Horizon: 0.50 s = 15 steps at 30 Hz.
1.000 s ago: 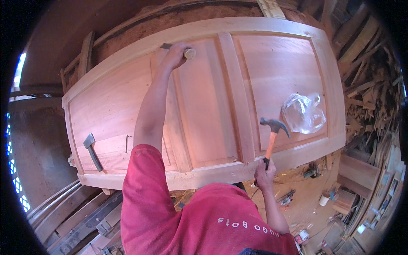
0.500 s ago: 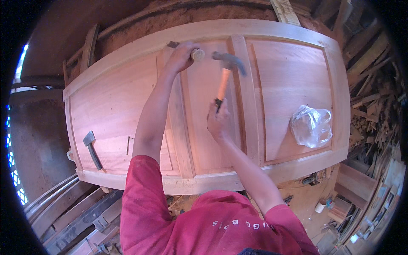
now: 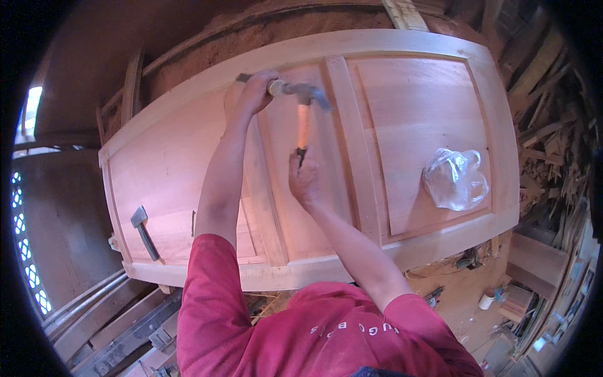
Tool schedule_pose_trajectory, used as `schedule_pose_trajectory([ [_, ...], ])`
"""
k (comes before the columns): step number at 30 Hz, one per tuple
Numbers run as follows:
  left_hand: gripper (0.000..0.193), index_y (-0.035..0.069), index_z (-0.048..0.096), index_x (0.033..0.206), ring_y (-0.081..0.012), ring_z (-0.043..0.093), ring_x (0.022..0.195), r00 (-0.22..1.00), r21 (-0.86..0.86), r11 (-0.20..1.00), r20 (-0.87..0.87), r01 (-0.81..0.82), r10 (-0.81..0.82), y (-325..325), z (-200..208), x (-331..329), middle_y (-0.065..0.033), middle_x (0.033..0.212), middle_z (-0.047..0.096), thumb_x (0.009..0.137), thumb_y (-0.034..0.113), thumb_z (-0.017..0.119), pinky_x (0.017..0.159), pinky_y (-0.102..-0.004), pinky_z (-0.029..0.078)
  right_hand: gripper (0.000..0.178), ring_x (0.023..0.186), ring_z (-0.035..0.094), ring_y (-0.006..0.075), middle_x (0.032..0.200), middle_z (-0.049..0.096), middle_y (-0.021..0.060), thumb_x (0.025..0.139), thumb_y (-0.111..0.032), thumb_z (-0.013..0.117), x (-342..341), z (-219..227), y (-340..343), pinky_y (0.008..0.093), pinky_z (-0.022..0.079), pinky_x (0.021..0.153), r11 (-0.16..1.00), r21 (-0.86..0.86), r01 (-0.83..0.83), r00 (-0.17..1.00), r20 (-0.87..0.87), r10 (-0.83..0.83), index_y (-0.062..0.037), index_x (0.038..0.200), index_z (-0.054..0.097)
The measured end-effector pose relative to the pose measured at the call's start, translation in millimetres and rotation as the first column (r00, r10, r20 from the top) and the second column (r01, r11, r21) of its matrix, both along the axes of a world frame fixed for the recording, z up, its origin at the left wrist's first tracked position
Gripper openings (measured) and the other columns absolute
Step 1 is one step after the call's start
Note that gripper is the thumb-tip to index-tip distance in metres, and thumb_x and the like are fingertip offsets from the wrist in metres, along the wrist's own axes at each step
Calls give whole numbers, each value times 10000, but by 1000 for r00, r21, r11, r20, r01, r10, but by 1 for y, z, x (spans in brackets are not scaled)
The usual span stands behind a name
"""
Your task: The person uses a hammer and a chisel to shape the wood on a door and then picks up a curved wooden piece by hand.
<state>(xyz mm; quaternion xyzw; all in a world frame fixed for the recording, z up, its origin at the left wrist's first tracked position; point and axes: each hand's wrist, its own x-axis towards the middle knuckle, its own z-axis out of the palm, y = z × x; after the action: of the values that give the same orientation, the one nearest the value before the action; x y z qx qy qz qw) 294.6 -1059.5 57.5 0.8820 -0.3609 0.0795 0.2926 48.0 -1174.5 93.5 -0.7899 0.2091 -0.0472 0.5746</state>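
Note:
My left hand (image 3: 256, 94) is wrapped round a chisel (image 3: 275, 88), whose pale round handle end points right while its dark flat blade sticks out to the left. It is held at the far part of a panelled wooden door (image 3: 352, 251), over an upright between two panels. My right hand (image 3: 305, 179) grips a claw hammer (image 3: 304, 124) by the dark end of its orange-brown handle. The hammer's face meets, or nearly meets, the chisel's handle end; the claw points right. The very tip of the chisel blade is hard to make out.
On the door's left panel lies a broad-bladed tool (image 3: 146, 232) with a dark handle. A clear plastic bag (image 3: 455, 179) rests on the right panel. Wood scraps (image 3: 543, 169) pile up at the right, boards (image 3: 119, 317) lean at lower left, and a white cup (image 3: 486, 300) stands below.
The hammer has swung left, from a gap away up to the chisel's handle end. My right hand has moved left with it. The whole view has shifted slightly.

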Motion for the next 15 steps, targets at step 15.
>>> schedule_pose_trajectory([
  [15, 385, 95, 622, 945, -352, 571, 1032, 991, 310, 943, -100, 120, -93, -24, 73, -174, -134, 1012, 618, 593, 0, 747, 863, -450, 449, 271, 602, 629, 310, 648, 561, 186, 966, -271, 608, -205, 17, -133, 409, 446, 545, 997, 31, 77, 997, 11, -78, -7, 940, 551],
])
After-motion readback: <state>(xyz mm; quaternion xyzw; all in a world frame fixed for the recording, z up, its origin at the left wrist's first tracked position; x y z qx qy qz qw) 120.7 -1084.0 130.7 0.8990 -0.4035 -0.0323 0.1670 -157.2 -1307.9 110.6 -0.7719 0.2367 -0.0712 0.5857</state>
